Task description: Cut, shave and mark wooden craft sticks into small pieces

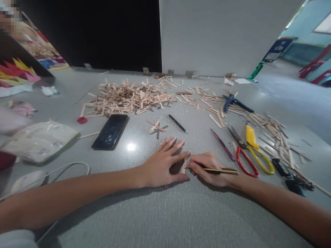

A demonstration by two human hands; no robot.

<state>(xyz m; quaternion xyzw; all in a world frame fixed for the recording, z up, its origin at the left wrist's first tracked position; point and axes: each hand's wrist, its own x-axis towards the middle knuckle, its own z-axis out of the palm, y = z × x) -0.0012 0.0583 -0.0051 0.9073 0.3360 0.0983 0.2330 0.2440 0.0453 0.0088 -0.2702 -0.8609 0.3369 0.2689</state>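
My left hand [165, 165] lies spread on the grey table, fingers apart, its index finger and thumb reaching to a short wooden stick [184, 164]. Part of that stick is hidden under the fingers. Close on the right, my right hand [205, 167] grips a yellow-and-black pencil [219, 170], its tip touching or just above the stick. Beyond the left fingers lie a few crossed sticks [156, 125] and a black pen [178, 123].
Behind is a heap of wooden sticks [131, 96] before an upright panel [222, 38]. At right lie red-and-yellow scissors [249, 160], a purple pen [222, 144], a yellow cutter [251, 136] and blue clippers [234, 102]. A phone [110, 132] and plastic bag [42, 141] are at left.
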